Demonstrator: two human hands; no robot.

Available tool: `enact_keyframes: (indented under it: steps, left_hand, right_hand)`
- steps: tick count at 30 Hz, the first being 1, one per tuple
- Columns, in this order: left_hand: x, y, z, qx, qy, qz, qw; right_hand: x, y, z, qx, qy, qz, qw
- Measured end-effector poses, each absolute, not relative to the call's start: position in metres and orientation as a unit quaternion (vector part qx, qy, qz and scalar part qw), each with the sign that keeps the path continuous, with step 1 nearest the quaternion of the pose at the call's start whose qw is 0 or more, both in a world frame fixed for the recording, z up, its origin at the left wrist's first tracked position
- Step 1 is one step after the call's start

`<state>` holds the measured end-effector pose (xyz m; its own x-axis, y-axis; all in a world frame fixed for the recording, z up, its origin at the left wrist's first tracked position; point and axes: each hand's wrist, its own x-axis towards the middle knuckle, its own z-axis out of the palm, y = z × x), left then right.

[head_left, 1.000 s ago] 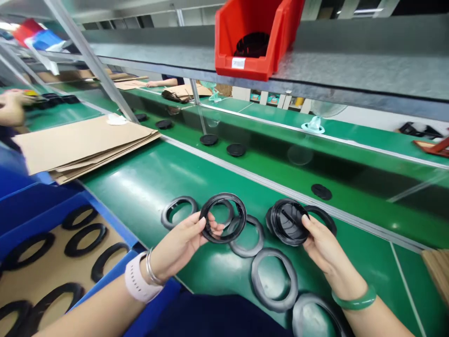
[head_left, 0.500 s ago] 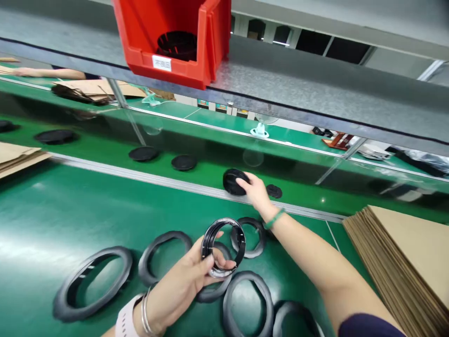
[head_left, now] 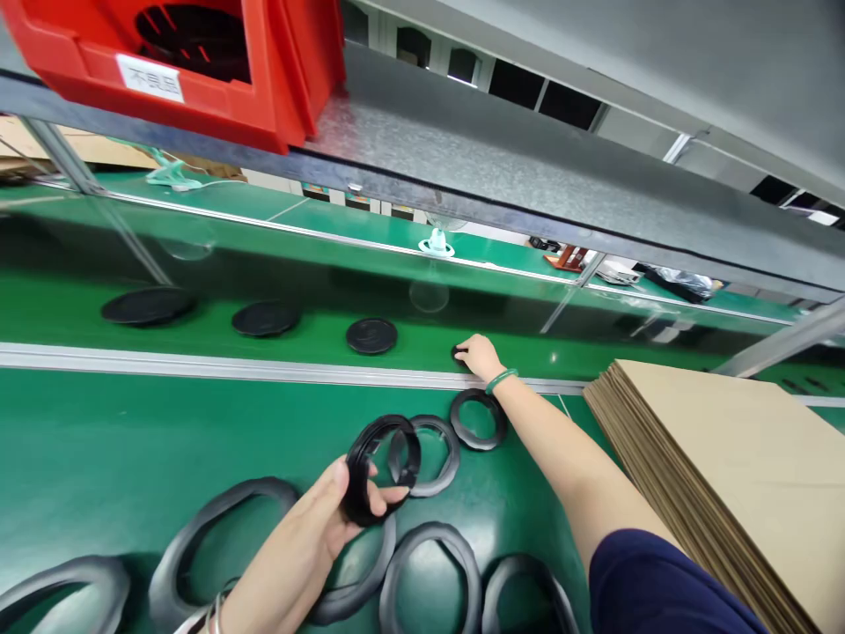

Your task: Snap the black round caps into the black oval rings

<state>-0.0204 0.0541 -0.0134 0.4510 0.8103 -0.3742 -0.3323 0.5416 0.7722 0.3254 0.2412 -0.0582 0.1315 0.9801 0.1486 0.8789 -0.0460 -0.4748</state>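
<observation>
Black ring pinched in left grip, right grip at mostly hidden black piece, closure unclear

The left hand is curled, thumb uppermost; the right hand is forward, right arm outstretched.

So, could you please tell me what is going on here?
The left hand holds a black ring above the green bench, where more rings lie. The right hand reaches past the metal rail to a dark, mostly hidden part; the hand's grip is unclear. Three black discs lie to its left.
</observation>
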Motion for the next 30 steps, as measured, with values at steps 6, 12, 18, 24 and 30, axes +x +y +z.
enact_keyframes:
  steps: [6, 12, 18, 24, 30]
  left_hand:
    - [-0.022, 0.056, -0.026, 0.434, 0.398, 0.338, 0.734]
    - [-0.023, 0.055, -0.031, 0.460, 0.396, 0.309, 0.732]
    - [-0.021, 0.054, -0.025, 0.511, 0.404, 0.315, 0.690]
    - [-0.013, 0.053, -0.032, 0.506, 0.436, 0.293, 0.684]
    - [-0.012, 0.050, -0.041, 0.556, 0.444, 0.296, 0.638]
  right_hand:
    - [0.356, 0.227, -0.078, -0.736, -0.605, 0.124, 0.276]
    - [0.342, 0.244, -0.066, -0.723, -0.588, 0.143, 0.333]
    - [0.318, 0.190, -0.024, -0.663, -0.593, 0.183, 0.418]
    - [0.251, 0.083, -0.002, -0.493, -0.682, 0.254, 0.476]
    - [0.218, 0.049, -0.017, -0.425, -0.750, 0.191, 0.470]
